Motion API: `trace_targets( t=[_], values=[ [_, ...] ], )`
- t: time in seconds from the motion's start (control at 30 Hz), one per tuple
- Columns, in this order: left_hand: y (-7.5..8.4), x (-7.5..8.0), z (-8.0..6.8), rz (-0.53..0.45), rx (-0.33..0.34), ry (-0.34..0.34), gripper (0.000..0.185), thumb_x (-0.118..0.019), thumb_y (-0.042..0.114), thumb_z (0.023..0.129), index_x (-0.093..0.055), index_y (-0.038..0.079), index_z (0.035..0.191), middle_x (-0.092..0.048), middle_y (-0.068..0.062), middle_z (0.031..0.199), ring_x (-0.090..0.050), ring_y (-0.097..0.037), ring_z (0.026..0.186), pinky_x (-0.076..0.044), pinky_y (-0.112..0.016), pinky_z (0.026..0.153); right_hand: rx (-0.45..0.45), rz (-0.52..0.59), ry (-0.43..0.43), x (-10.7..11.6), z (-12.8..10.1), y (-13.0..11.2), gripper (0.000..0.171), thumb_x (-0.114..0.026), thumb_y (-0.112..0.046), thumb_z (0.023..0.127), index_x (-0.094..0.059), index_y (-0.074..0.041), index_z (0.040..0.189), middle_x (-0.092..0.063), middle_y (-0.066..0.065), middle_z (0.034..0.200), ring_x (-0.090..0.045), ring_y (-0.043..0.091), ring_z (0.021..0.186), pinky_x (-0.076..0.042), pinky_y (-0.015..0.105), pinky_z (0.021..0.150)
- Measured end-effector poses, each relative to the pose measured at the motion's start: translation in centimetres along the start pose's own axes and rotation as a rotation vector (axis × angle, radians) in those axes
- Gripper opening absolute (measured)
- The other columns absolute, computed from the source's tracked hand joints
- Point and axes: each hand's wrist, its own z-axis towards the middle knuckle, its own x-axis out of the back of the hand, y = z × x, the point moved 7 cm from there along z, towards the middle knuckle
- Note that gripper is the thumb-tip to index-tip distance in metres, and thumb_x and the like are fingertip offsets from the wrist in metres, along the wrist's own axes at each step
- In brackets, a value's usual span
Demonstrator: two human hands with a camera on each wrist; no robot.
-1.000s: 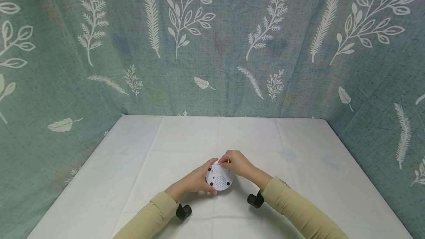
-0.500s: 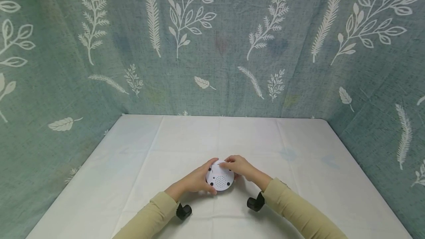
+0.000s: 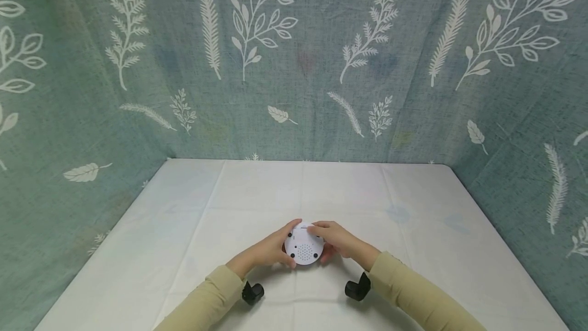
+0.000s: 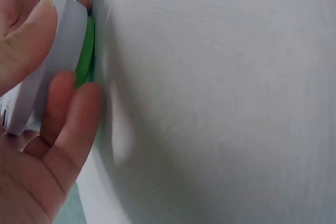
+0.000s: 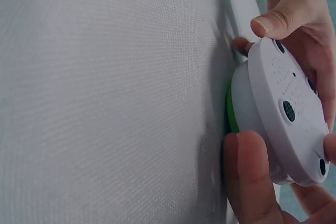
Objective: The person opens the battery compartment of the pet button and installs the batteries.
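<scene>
Between the two hands is a round white device (image 3: 304,245), its flat underside turned up. That face has a patch of small speaker holes, several black rubber feet and a cover line near the far edge. In the right wrist view a green part (image 5: 231,111) shows on the device's lower side, close over the cloth. The left hand (image 3: 273,248) grips the left rim, thumb at the near edge and fingers round the far side. At the right rim the right hand (image 3: 340,240) holds the device, thumb on the upturned face and fingers curled around its side.
A white cloth covers the table (image 3: 220,229). Green-blue fabric (image 3: 303,116) with white leaf prints hangs behind and at both sides. Black wrist cameras stick out below the left sleeve (image 3: 206,295) and the right sleeve (image 3: 418,290).
The right hand has come down from a pinch at the far edge of the underside to a hold around the right rim. The left hand and the device have stayed nearly still.
</scene>
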Motion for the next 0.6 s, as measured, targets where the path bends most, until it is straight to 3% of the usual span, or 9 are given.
trace_targets(
  t=[0.07, 0.2, 0.3, 0.43, 0.5, 0.6],
  values=[
    [-0.12, 0.01, -0.06, -0.066, 0.013, -0.024, 0.102, -0.078, 0.015, 0.070, -0.012, 0.014, 0.147, -0.037, -0.017, 0.138, -0.050, -0.024, 0.108, -0.040, -0.041, 0.092, 0.002, 0.003, 0.015, 0.08, 0.04, 0.06, 0.058, -0.055, -0.036, 0.089, -0.042, -0.002, 0.135, -0.061, 0.010, 0.095, -0.052, 0.016, 0.047, -0.050, 0.029, 0.045],
    [-0.34, 0.21, -0.20, -0.233, 0.053, -0.035, 0.084, -0.069, 0.021, 0.082, -0.015, 0.013, 0.147, -0.034, -0.023, 0.139, -0.059, -0.019, 0.072, -0.049, -0.033, 0.068, -0.002, 0.009, 0.033, 0.27, 0.17, 0.28, 0.057, -0.055, -0.035, 0.089, -0.044, -0.002, 0.134, -0.062, 0.009, 0.093, -0.053, 0.016, 0.049, -0.050, 0.028, 0.045],
    [-0.33, 0.45, -0.14, -0.316, 0.066, -0.004, 0.064, -0.055, 0.028, 0.092, -0.024, 0.009, 0.144, -0.037, -0.024, 0.137, -0.060, -0.019, 0.062, -0.051, -0.033, 0.061, 0.005, 0.014, 0.032, 0.31, 0.21, 0.30, 0.056, -0.055, -0.035, 0.090, -0.044, -0.001, 0.133, -0.061, 0.009, 0.095, -0.054, 0.016, 0.051, -0.049, 0.028, 0.045],
    [-0.42, 0.50, 0.11, -0.344, 0.071, 0.028, 0.048, -0.042, 0.029, 0.097, -0.034, 0.009, 0.140, -0.062, -0.015, 0.095, -0.060, -0.019, 0.058, -0.051, -0.035, 0.056, 0.018, 0.014, 0.026, 0.23, 0.21, 0.19, 0.056, -0.055, -0.035, 0.089, -0.045, -0.002, 0.133, -0.060, 0.010, 0.099, -0.054, 0.016, 0.053, -0.050, 0.028, 0.046],
    [-0.52, 0.49, 0.21, -0.352, 0.075, 0.040, 0.045, -0.040, 0.027, 0.098, -0.036, 0.009, 0.139, -0.061, -0.007, 0.077, -0.061, -0.021, 0.056, -0.050, -0.036, 0.054, 0.018, 0.012, 0.024, 0.18, 0.21, 0.15, 0.056, -0.056, -0.035, 0.089, -0.046, -0.003, 0.133, -0.060, 0.010, 0.101, -0.055, 0.016, 0.054, -0.050, 0.028, 0.046],
    [-0.63, 0.59, 0.27, -0.355, 0.085, 0.059, 0.042, -0.040, 0.026, 0.098, -0.039, 0.011, 0.138, -0.060, -0.004, 0.068, -0.061, -0.022, 0.054, -0.050, -0.034, 0.052, 0.020, 0.007, 0.022, 0.17, 0.19, 0.10, 0.055, -0.056, -0.035, 0.089, -0.046, -0.003, 0.133, -0.059, 0.011, 0.105, -0.055, 0.016, 0.055, -0.050, 0.028, 0.048]
  ],
)
